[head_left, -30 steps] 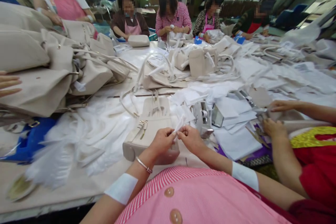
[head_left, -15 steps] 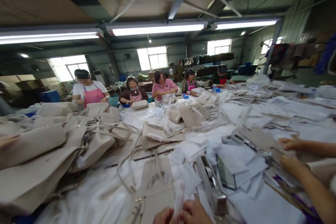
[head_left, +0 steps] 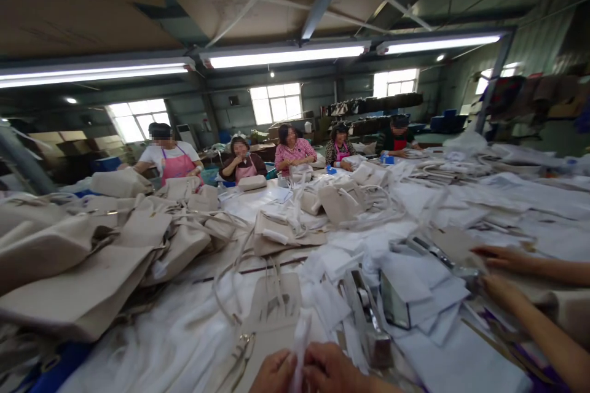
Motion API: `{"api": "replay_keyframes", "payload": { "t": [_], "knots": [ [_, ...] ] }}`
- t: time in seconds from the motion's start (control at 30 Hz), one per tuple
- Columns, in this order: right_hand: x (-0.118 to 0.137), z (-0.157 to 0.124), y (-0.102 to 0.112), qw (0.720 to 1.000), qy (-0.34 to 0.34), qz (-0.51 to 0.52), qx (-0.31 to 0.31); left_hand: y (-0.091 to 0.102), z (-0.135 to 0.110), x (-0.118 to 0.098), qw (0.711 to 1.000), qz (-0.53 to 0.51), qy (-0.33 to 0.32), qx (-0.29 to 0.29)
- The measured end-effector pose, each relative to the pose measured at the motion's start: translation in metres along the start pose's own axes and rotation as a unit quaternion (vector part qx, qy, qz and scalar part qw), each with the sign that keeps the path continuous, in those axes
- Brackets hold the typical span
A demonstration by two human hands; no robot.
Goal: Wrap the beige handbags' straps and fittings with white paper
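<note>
My left hand (head_left: 275,371) and my right hand (head_left: 330,368) are side by side at the bottom middle. Both have their fingers closed on a narrow white wrapping strip (head_left: 302,339), thin like paper or soft foam, which stands up between them. Whether anything is inside the strip cannot be seen. Beneath it lies a beige handbag (head_left: 271,319) with thin handles and gold-coloured metal fittings. Just right of my right hand is a metal tape dispenser (head_left: 367,313) with a roll on it.
A phone (head_left: 395,306) and white paper sheets (head_left: 431,301) lie right of the dispenser. A co-worker's hands (head_left: 502,267) work on a beige piece at the right, near a second dispenser (head_left: 433,252). Beige bags (head_left: 87,282) pile up at left. Several people sit across the table.
The view has swung slightly left. My hands sit a little higher, still closed on the strip. A hand on a bag at the left edge is gone from view.
</note>
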State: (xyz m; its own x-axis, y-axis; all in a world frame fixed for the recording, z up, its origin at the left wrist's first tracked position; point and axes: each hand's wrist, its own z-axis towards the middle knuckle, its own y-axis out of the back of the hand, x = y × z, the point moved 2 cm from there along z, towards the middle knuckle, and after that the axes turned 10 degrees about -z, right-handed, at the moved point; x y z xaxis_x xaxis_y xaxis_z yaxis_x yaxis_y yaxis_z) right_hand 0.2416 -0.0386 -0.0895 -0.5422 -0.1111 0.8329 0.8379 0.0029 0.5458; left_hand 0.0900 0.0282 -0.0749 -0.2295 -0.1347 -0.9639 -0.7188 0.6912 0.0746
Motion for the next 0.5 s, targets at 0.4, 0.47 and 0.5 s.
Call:
{"api": "replay_keyframes", "payload": {
  "t": [0.4, 0.47, 0.5],
  "knots": [
    [-0.015, -0.020, -0.036, 0.977, -0.158, 0.131, -0.062, 0.007, -0.010, 0.005, 0.972, 0.222, -0.070, -0.029],
    [-0.016, -0.017, -0.042, 0.973, -0.186, 0.125, -0.062, 0.039, -0.018, 0.006, 0.955, 0.276, -0.084, -0.071],
    [-0.015, -0.015, -0.043, 0.972, -0.198, 0.110, -0.064, 0.060, -0.023, 0.008, 0.945, 0.297, -0.074, -0.113]
  ]
}}
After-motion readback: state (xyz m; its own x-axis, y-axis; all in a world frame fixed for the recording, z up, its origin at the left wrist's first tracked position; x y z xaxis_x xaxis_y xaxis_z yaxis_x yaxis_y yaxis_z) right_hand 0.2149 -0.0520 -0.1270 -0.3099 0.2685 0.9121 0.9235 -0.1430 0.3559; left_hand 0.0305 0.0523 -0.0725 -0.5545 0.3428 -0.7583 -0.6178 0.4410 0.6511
